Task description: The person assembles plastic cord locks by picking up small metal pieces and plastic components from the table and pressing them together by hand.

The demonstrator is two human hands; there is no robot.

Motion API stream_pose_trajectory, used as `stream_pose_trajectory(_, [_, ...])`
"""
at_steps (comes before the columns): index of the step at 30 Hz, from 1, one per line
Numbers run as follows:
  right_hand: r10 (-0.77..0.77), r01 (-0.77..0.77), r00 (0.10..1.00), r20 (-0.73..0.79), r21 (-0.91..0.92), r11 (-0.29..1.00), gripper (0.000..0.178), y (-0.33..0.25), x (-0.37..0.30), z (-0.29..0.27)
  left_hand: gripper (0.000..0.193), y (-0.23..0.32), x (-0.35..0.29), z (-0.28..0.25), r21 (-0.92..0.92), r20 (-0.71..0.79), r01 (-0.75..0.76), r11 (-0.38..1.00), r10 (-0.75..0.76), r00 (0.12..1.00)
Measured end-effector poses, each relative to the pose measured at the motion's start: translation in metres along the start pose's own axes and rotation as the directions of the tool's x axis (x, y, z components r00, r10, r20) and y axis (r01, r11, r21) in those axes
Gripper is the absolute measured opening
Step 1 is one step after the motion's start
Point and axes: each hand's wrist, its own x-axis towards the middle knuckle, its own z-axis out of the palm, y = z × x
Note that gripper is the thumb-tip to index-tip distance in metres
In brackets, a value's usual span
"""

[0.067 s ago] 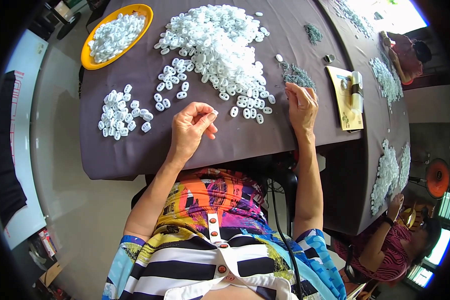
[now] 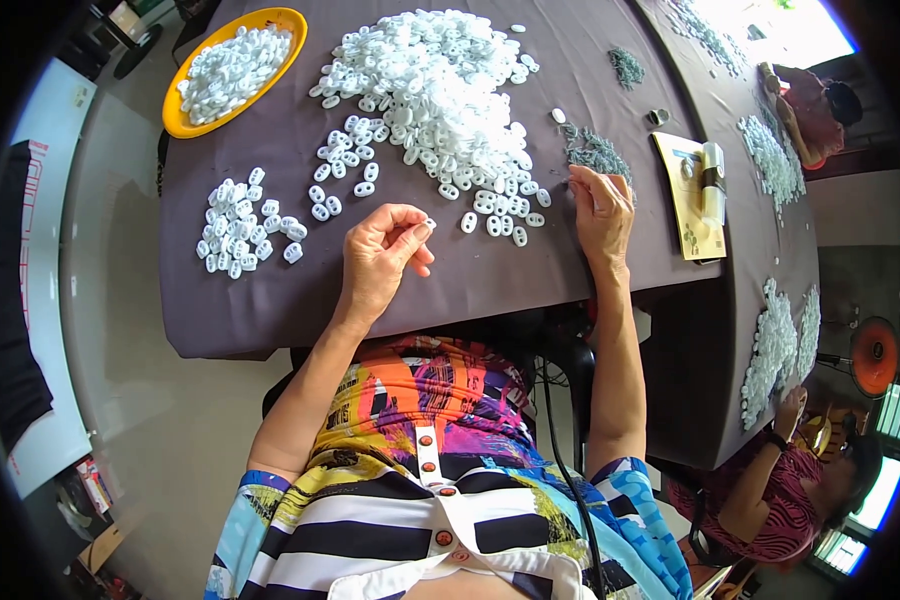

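My left hand [image 2: 382,258] is closed in a pinch, over the table's near part. Between its thumb and forefinger shows the edge of a small white plastic piece [image 2: 429,223]. My right hand [image 2: 604,215] is at the near edge of a pile of tiny grey pieces [image 2: 597,152], thumb and fingertips together. Whatever those fingertips hold, if anything, is too small to make out. Beyond my hands spreads a big heap of white oval two-holed plastic pieces [image 2: 425,85]. Left of my left hand lies a smaller group of white pieces [image 2: 235,228].
A yellow tray [image 2: 175,118] of white pieces stands at the far left of the brown-covered table [image 2: 260,315]. Right of my right hand are a yellow card [image 2: 682,215] and a clear tube [image 2: 714,185]. Other people sit along the right side, near more white piles [image 2: 770,340].
My right hand has shifted very slightly left beside the grey pile. My left hand keeps its pinch in nearly the same place.
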Motion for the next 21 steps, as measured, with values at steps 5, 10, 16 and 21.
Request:
stream_pose_trajectory(5, [-0.020, 0.021, 1.000, 0.024, -0.040, 0.999, 0.016, -0.0003, -0.0005, 0.0001, 0.006, -0.0004, -0.0011, -0.0001, 0.001, -0.004, -0.013, 1.000, 0.013, 1.000])
stream_pose_trajectory(10, [-0.064, 0.068, 0.997, 0.032, -0.124, 0.990, 0.014, 0.0010, 0.0004, 0.0023, 0.006, 0.0009, -0.0025, 0.0002, 0.028, 0.007, -0.021, 0.999, 0.021, 1.000])
stream_pose_trajectory(16, [-0.056, 0.061, 0.997, 0.044, -0.127, 0.990, 0.012, -0.0034, 0.0006, 0.0004, 0.005, 0.0005, -0.0036, 0.0007, 0.108, 0.015, -0.026, 0.994, 0.024, 1.000])
stream_pose_trajectory(21, [-0.034, 0.041, 0.998, 0.062, -0.106, 0.994, 0.008, 0.0033, 0.0007, 0.0050, 0.007, 0.0019, -0.0024, 0.0023, 0.116, 0.012, -0.015, 0.993, 0.014, 1.000])
